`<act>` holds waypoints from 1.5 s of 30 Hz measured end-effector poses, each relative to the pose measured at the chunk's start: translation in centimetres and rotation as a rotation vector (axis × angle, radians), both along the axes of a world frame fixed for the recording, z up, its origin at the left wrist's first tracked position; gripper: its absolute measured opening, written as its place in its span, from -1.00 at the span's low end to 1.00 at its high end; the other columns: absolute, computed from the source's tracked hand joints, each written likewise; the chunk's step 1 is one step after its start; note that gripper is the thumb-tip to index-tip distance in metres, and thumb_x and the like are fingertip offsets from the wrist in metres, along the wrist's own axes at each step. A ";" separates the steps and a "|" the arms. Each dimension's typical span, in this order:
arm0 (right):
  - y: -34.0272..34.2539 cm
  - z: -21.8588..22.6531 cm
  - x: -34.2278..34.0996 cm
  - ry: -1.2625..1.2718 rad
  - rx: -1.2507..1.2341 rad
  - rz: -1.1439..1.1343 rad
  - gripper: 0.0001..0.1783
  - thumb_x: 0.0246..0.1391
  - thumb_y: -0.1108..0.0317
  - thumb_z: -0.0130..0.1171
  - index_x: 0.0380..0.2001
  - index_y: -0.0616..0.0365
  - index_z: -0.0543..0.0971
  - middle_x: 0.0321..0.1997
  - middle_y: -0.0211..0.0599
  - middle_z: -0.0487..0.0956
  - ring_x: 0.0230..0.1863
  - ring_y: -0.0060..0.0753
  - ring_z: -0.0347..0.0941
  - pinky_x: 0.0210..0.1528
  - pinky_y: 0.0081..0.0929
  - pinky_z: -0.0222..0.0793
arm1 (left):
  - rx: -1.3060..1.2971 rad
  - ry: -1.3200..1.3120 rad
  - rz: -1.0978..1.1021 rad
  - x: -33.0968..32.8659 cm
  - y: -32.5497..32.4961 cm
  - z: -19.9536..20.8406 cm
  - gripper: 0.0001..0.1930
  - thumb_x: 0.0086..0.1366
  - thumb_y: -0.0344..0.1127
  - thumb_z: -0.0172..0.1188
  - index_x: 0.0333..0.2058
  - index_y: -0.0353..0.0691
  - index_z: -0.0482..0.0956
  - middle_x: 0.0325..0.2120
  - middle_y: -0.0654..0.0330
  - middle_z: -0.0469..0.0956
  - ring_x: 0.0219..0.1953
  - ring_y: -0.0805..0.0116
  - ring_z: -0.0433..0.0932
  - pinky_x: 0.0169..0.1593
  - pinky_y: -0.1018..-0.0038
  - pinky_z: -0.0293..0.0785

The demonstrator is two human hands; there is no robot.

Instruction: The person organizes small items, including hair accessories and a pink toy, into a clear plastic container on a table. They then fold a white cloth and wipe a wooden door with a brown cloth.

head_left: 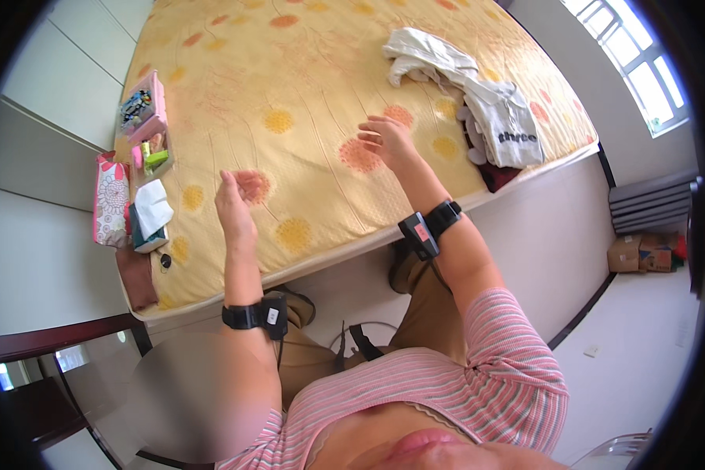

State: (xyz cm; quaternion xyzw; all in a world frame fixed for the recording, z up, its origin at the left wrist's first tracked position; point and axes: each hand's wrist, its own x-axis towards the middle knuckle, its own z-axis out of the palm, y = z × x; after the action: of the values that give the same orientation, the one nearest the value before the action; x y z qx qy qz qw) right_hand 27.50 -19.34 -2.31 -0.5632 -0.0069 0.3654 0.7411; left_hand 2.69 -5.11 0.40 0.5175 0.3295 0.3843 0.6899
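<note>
Both my hands hover over a bed (290,188) with a yellow cover patterned in orange and yellow flowers. My left hand (237,200) is bare, its fingers apart and nothing in them. Farther right, my right hand (388,141) is raised with its fingers spread, also holding nothing. A pile of white clothes (493,106) with dark print lies to the right of my right hand, near the bed's edge. Under its near end shows a dark red cloth (497,177). Each forearm wears a black strap with a small box.
Along the bed's left edge are a pink bin (155,106) of small items, a floral box (112,200), a tissue box (150,239) and a brown cloth (136,278). Pale cabinets (47,86) stand beyond. Cardboard boxes (642,252) sit on the floor at right, below a window (630,55).
</note>
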 end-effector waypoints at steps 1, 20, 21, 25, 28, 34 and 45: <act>-0.1 0.1 0.5 -0.010 -0.013 -0.014 -0.61 -0.12 0.48 0.00 -0.13 0.26 0.33 -0.35 -0.21 0.48 -0.40 -0.33 0.42 -0.40 -0.42 0.31 | -0.026 -0.007 -0.004 0.2 -0.1 -0.2 -0.54 0.27 0.05 -0.20 -0.44 -0.25 0.45 -0.48 0.20 0.50 -0.44 0.51 0.43 -0.28 0.58 0.35; 4.4 -6.6 11.7 -0.777 -0.252 -0.060 -0.36 -0.13 0.42 0.07 0.12 0.10 0.21 0.25 -0.12 -0.08 -0.39 -0.57 0.35 -0.52 -0.66 0.33 | -0.023 0.097 -0.002 0.3 0.1 0.5 -0.57 0.30 -0.02 -0.24 -0.42 -0.28 0.42 -0.46 0.18 0.48 -0.43 0.50 0.43 -0.28 0.57 0.35; 4.7 -6.3 11.3 -0.736 -0.230 -0.072 -0.35 -0.12 0.41 0.06 0.13 0.10 0.18 0.22 -0.21 0.00 -0.37 -0.58 0.34 -0.50 -0.68 0.33 | -0.027 0.110 -0.009 -0.1 0.3 -0.1 -0.57 0.30 -0.01 -0.24 -0.41 -0.29 0.42 -0.46 0.17 0.48 -0.43 0.49 0.42 -0.26 0.55 0.35; 4.7 -5.8 12.4 -0.546 -0.222 -0.038 -0.38 -0.06 0.39 0.04 0.13 0.17 0.17 0.14 -0.23 0.21 -0.25 -0.56 0.35 -0.37 -0.65 0.36 | -0.028 0.128 -0.011 -0.1 0.5 -0.2 -0.56 0.30 0.00 -0.24 -0.41 -0.29 0.42 -0.45 0.16 0.48 -0.42 0.48 0.42 -0.25 0.56 0.35; 5.5 -6.2 11.4 -0.530 -0.119 -0.006 -0.40 0.01 0.36 0.00 0.14 0.20 0.14 -0.13 -0.37 0.34 -0.37 -0.63 0.28 -0.41 -0.68 0.28 | -0.024 0.127 -0.023 -0.4 0.4 0.0 -0.56 0.30 0.00 -0.24 -0.41 -0.28 0.42 -0.45 0.17 0.48 -0.42 0.49 0.42 -0.25 0.56 0.35; 7.7 -6.3 6.6 -0.648 -0.123 0.171 -0.42 0.06 0.35 -0.04 0.16 0.17 0.11 -0.51 -0.60 0.33 -0.53 -0.75 0.18 -0.50 -0.72 0.16 | 0.002 0.060 -0.052 -0.6 0.3 -0.2 -0.56 0.30 0.00 -0.24 -0.42 -0.27 0.44 -0.49 0.22 0.48 -0.46 0.53 0.42 -0.31 0.60 0.36; 4.8 -1.6 -11.2 -0.482 -0.129 0.657 -0.35 0.01 0.30 0.01 0.18 0.12 0.08 -0.13 -0.34 0.44 -0.20 -0.51 0.35 -0.26 -0.58 0.30 | 0.022 0.147 -0.078 -3.7 1.3 -0.8 -0.57 0.27 0.04 -0.20 -0.40 -0.21 0.45 -0.47 0.27 0.48 -0.41 0.56 0.42 -0.32 0.59 0.36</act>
State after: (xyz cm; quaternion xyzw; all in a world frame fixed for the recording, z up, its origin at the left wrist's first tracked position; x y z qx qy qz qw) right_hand 16.29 -14.49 -3.92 -0.6459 -0.3368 0.4399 0.5252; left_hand -1.05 -3.79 -0.36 0.5645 0.3543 0.3217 0.6726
